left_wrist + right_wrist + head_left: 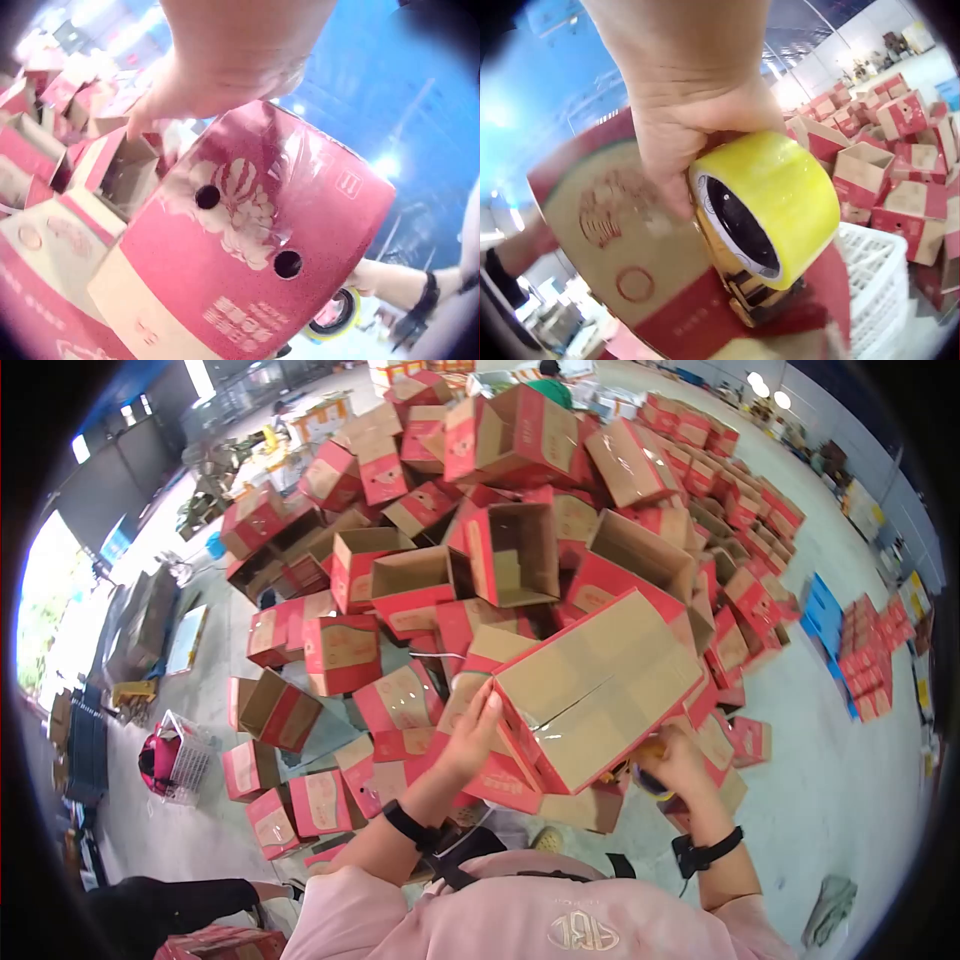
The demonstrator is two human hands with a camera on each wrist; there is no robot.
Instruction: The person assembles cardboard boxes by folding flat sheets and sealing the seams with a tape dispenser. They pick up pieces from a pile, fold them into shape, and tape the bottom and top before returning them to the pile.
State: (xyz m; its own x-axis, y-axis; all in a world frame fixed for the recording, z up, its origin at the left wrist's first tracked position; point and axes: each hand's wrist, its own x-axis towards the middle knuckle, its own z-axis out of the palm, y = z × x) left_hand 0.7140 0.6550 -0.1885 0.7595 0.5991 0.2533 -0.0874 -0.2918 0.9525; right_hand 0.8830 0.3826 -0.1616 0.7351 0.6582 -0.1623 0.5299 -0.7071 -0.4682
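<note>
Carton (612, 682) above heaped boxes (415, 618), four o'clock of head-view centre. Probably light, stiff, slick-taped; best gripped at ends. Touching at eight o'clock, straight-fingered left hand (472, 738); at five, right hand (682, 762) clamped on tape dispenser (795, 199).

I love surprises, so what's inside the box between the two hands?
The box has two round holes, but they look mostly dark. Its inside is otherwise covered, so I can't tell what's there.
</note>
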